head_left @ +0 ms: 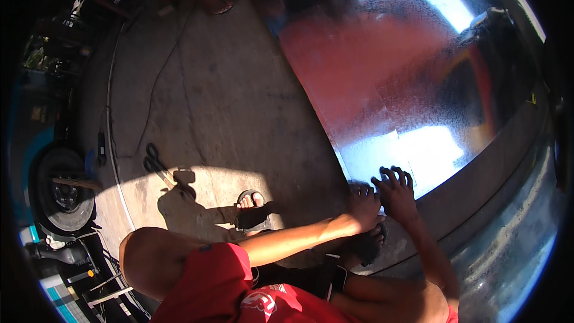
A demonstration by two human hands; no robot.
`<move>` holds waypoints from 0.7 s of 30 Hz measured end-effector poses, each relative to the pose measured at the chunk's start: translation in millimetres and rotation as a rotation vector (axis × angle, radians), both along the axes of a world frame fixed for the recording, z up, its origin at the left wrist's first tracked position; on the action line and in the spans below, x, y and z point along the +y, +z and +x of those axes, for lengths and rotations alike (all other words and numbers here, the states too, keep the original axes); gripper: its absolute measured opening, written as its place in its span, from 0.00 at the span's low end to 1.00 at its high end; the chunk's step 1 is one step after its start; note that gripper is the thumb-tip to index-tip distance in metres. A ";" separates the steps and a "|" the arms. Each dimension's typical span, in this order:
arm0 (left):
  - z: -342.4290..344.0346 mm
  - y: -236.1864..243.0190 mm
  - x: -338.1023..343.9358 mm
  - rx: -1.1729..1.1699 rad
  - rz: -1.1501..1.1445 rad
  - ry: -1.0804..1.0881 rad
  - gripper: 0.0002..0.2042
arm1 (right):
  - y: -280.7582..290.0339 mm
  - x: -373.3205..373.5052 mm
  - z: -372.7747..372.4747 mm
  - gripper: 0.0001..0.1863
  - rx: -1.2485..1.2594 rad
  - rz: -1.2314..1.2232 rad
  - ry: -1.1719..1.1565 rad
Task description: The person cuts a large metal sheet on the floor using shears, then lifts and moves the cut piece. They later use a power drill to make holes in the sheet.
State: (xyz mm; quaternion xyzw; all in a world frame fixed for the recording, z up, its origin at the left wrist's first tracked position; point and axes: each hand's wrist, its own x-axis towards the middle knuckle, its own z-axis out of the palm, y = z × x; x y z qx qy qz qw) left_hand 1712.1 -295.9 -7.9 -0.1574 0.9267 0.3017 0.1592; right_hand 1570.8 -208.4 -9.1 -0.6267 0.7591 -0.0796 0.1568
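A large, shiny metal sheet (353,78) lies on the floor to the right of my feet, reflecting red and bright sky. At its near corner my left hand (363,208) has its fingers curled over the edge, partly in shadow. Beside it, my right hand (397,196) reaches over the sheet with bent fingers spread apart, the thumb side close to my left hand. A small bright patch shows between the two hands; what it is I cannot make out. Long-handled snips (159,166) with dark looped handles rest on the floor to the left.
My sandalled foot (250,200) stands left of the sheet. A cable (110,113) runs along the floor at left, near a black wheel (63,188). Another person's sandalled foot (220,8) is at the far edge. A worn bluish surface (502,251) lies at right.
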 end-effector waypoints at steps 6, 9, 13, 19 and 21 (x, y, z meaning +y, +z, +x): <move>-1.5 -4.3 13.5 -0.021 -0.052 -0.088 0.28 | -4.9 0.8 -0.5 0.30 0.044 0.021 0.000; -13.7 -18.8 -18.4 0.194 -0.043 -0.071 0.18 | -6.3 2.2 -2.1 0.31 -0.004 0.036 -0.016; -39.5 -20.1 -46.7 0.359 -0.225 0.008 0.16 | -3.1 3.1 -1.2 0.32 0.002 0.093 -0.037; -65.5 -21.1 -57.5 0.058 -0.383 -0.029 0.19 | 2.4 -4.7 -4.4 0.32 -0.033 0.104 -0.002; -65.4 -28.4 -56.7 0.010 -0.336 -0.016 0.21 | 1.6 -4.4 -6.8 0.32 -0.040 0.111 0.026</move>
